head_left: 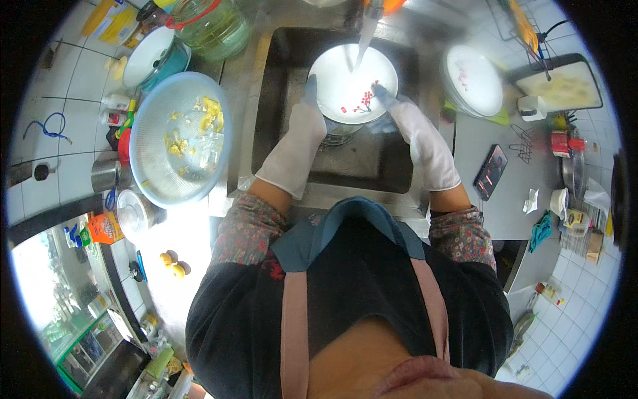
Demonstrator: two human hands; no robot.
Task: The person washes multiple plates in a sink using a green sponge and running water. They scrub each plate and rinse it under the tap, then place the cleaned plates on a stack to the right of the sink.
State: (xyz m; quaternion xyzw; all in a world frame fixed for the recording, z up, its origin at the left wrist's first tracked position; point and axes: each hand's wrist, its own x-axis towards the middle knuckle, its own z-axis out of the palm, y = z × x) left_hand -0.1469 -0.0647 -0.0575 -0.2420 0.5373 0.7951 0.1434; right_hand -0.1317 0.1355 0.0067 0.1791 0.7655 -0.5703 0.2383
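Observation:
A white plate with a red berry-branch pattern is held over the dark sink basin, under the running stream from the faucet. Both hands wear long rubber gloves, white at the cuffs and greyish at the fingers. My left hand grips the plate's left rim; the fingers beneath are hidden. At the lower right rim, my right hand has its thumb on the plate's face and its blurred fingers below. Part of another round dish shows under the plate, low in the basin.
Left of the sink stands a pale blue plastic colander with yellow scraps, beside a teal pot and a large glass jar. On the right are stacked white plates, a smartphone and a wire rack.

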